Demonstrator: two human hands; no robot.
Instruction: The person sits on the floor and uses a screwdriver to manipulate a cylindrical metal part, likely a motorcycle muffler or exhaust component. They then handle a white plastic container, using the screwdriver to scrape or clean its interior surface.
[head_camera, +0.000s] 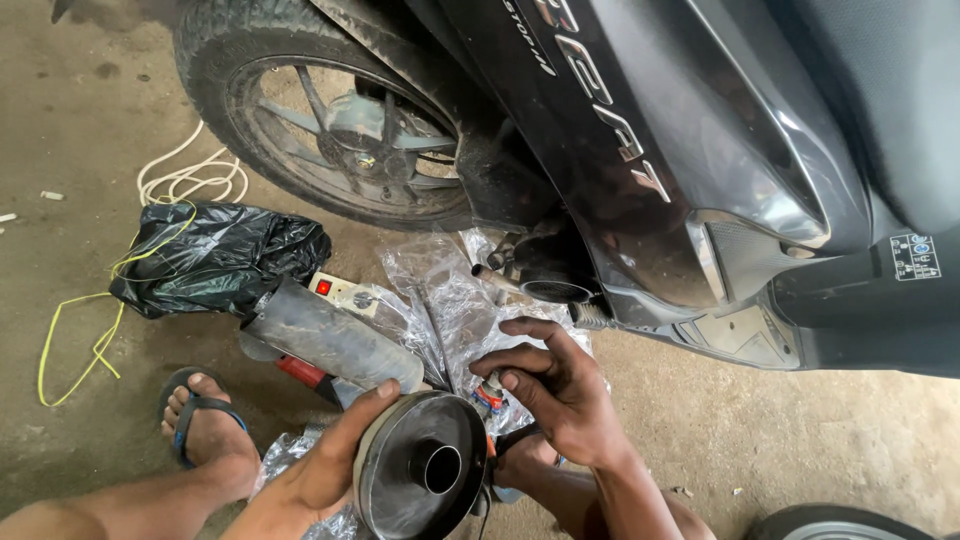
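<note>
Black plastic bag (215, 258), yellow cord (75, 335), scooter's rear wheel (330, 110).

I am gripping the muffler (400, 440) with my left hand (325, 470); my right hand (555, 385) is pinching a small part (490, 392) beside the scooter (700, 150).

Head camera looks steeply down, close, at the floor (760, 440).

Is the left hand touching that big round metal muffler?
Touching. The head view shows the left hand wrapped against the muffler's round end, thumb pressed on its rim with no gap.
</note>
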